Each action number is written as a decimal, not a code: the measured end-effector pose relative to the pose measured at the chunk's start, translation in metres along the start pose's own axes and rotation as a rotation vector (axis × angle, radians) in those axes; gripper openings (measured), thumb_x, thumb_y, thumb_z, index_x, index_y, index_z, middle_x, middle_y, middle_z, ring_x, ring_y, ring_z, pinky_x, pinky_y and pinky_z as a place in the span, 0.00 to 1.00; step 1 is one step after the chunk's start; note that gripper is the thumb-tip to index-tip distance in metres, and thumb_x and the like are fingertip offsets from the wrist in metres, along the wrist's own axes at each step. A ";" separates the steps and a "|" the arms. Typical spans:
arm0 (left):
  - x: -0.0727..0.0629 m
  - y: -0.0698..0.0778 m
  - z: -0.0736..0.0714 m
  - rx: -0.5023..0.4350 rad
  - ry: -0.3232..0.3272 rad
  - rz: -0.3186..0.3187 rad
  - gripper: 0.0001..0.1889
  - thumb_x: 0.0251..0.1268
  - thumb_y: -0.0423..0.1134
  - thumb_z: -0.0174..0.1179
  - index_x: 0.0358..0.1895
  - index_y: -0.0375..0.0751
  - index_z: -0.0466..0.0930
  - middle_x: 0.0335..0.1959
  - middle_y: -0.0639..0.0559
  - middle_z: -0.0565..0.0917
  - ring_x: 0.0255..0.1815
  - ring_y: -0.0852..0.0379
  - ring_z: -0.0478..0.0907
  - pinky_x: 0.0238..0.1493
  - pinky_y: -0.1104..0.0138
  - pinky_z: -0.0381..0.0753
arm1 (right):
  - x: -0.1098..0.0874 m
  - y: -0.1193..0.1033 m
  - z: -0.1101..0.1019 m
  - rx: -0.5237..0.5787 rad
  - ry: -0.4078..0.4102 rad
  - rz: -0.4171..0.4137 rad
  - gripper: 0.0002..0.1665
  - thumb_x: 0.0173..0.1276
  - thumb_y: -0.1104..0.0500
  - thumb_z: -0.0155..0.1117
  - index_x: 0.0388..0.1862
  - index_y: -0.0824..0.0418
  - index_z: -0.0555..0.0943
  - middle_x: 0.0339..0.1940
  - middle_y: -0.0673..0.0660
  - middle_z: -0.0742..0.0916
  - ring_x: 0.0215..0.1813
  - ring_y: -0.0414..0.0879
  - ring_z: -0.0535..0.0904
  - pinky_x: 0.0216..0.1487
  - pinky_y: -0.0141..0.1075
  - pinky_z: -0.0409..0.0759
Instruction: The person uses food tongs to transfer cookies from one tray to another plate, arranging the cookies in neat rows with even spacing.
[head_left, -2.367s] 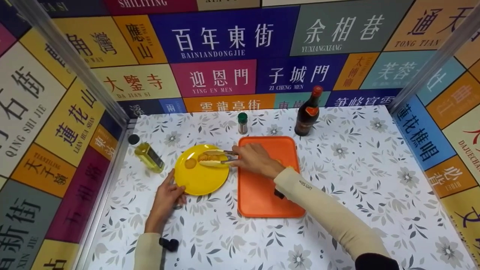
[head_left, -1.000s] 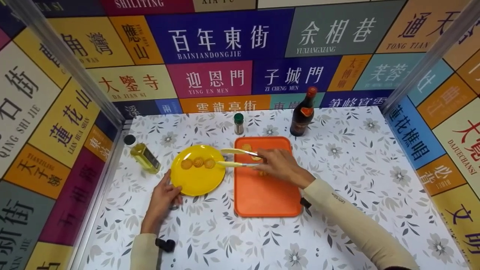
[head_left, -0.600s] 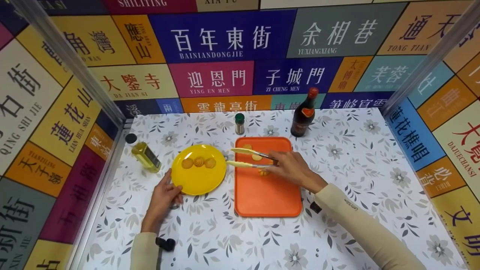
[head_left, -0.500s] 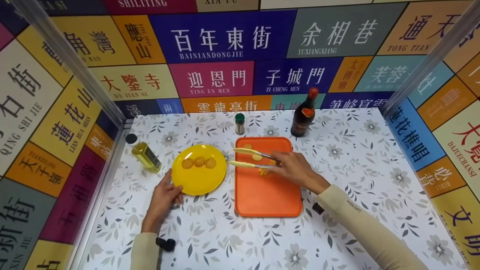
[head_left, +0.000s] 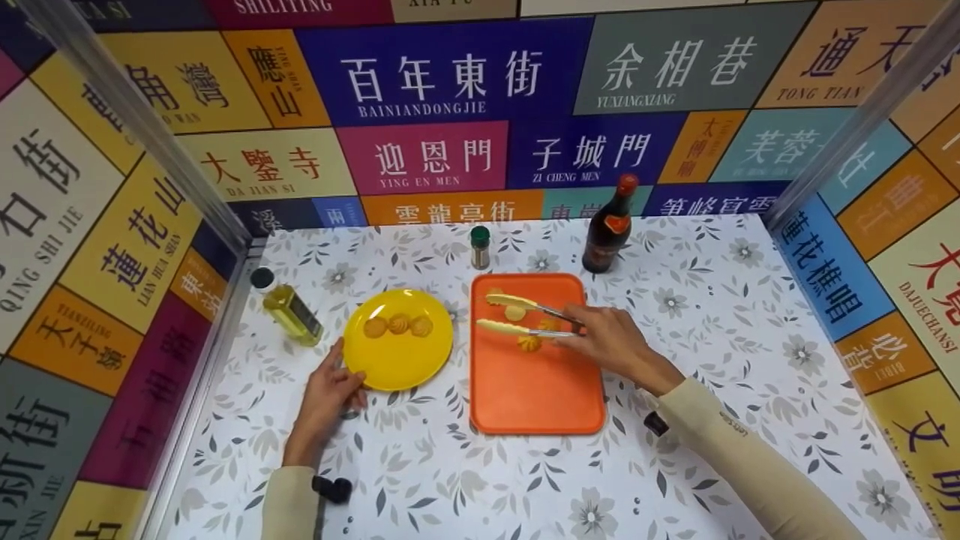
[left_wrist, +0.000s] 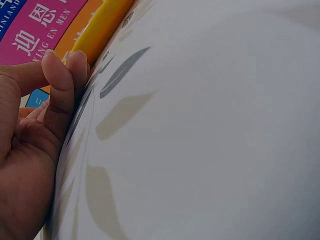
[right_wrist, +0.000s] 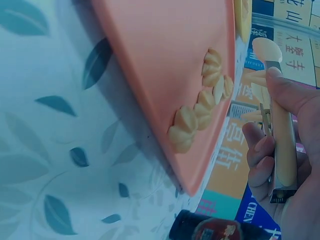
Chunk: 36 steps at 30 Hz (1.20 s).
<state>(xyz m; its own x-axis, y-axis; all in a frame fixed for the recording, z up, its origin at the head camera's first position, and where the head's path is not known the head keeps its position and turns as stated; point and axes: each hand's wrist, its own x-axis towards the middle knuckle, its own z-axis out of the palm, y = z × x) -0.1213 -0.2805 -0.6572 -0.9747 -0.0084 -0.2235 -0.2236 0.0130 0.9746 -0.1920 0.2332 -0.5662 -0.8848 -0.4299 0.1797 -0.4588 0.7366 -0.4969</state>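
Note:
My left hand (head_left: pixel 326 390) grips the near-left rim of a yellow plate (head_left: pixel 397 367), thumb on the edge; the plate's rim (left_wrist: pixel 102 30) also shows in the left wrist view. Three round cookies (head_left: pixel 399 324) lie in a row on that plate. In my right hand (head_left: pixel 611 341) is a pair of tongs (head_left: pixel 555 313) with pale yellow tips, spread apart with nothing between them. The tips are over an orange tray (head_left: pixel 536 397), where several piped cookies (head_left: pixel 529 343) lie, partly hidden by tongs and hand. The right wrist view shows those cookies (right_wrist: pixel 182 130) and the tongs' handle (right_wrist: pixel 284 145).
An oil bottle (head_left: pixel 291 309) stands left of the plate. Behind the tray are a green-capped shaker (head_left: pixel 480 249) and a dark red-capped bottle (head_left: pixel 607 232). Sign-patterned walls (head_left: pixel 442 67) enclose the back and sides of the floral-covered table (head_left: pixel 465 487).
The tongs have let go of a cookie on the plate, opened, and moved right over the tray with my right hand. My left hand has stayed on the plate's rim.

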 end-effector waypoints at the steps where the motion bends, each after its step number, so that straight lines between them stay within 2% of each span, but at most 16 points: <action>1: 0.000 0.000 0.000 0.000 -0.004 0.004 0.43 0.84 0.33 0.63 0.93 0.52 0.50 0.28 0.35 0.85 0.21 0.52 0.79 0.24 0.66 0.83 | -0.002 0.002 -0.001 0.001 0.001 0.006 0.18 0.69 0.43 0.83 0.44 0.48 0.83 0.27 0.45 0.80 0.28 0.44 0.74 0.30 0.40 0.71; 9: 0.001 0.001 -0.001 0.039 -0.002 0.008 0.43 0.84 0.33 0.63 0.92 0.52 0.50 0.28 0.32 0.85 0.20 0.52 0.78 0.24 0.67 0.82 | -0.010 0.013 -0.011 0.006 0.049 -0.010 0.18 0.69 0.44 0.83 0.41 0.48 0.81 0.25 0.46 0.82 0.25 0.43 0.73 0.27 0.39 0.68; 21: -0.001 -0.001 0.000 0.034 0.010 -0.040 0.43 0.85 0.35 0.62 0.93 0.56 0.49 0.29 0.33 0.85 0.21 0.51 0.78 0.25 0.66 0.83 | -0.022 0.027 -0.021 -0.009 0.049 0.067 0.19 0.69 0.45 0.84 0.50 0.51 0.87 0.29 0.47 0.85 0.27 0.43 0.74 0.29 0.39 0.70; 26: -0.001 0.000 -0.001 0.023 0.014 -0.054 0.42 0.85 0.35 0.61 0.93 0.59 0.50 0.30 0.34 0.85 0.22 0.50 0.78 0.25 0.66 0.82 | -0.025 0.035 -0.023 -0.013 0.042 0.054 0.19 0.69 0.45 0.84 0.47 0.54 0.86 0.27 0.48 0.84 0.26 0.43 0.74 0.26 0.37 0.69; 30: -0.001 0.001 -0.001 0.026 0.020 -0.064 0.43 0.85 0.35 0.62 0.92 0.60 0.51 0.29 0.35 0.84 0.22 0.50 0.78 0.25 0.65 0.83 | -0.027 0.038 -0.024 -0.022 0.035 0.053 0.18 0.68 0.43 0.84 0.45 0.50 0.85 0.27 0.46 0.84 0.25 0.41 0.74 0.26 0.36 0.70; 32: 0.000 0.001 -0.001 0.026 0.021 -0.064 0.43 0.85 0.36 0.62 0.92 0.60 0.51 0.29 0.34 0.84 0.22 0.50 0.78 0.25 0.65 0.83 | -0.027 0.039 -0.024 -0.028 0.035 0.047 0.18 0.68 0.43 0.84 0.44 0.49 0.85 0.26 0.45 0.84 0.25 0.40 0.74 0.26 0.36 0.70; 36: 0.001 0.000 -0.001 0.050 0.006 -0.003 0.43 0.84 0.34 0.63 0.92 0.53 0.51 0.28 0.31 0.85 0.20 0.51 0.79 0.24 0.65 0.83 | -0.031 0.041 -0.026 -0.025 0.031 0.024 0.17 0.67 0.44 0.85 0.43 0.47 0.84 0.26 0.43 0.82 0.23 0.39 0.72 0.25 0.35 0.68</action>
<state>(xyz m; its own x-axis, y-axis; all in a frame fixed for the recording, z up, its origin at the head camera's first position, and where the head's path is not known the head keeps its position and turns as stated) -0.1226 -0.2817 -0.6579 -0.9740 -0.0145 -0.2261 -0.2266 0.0631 0.9719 -0.1855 0.2899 -0.5701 -0.8975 -0.3959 0.1941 -0.4388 0.7595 -0.4802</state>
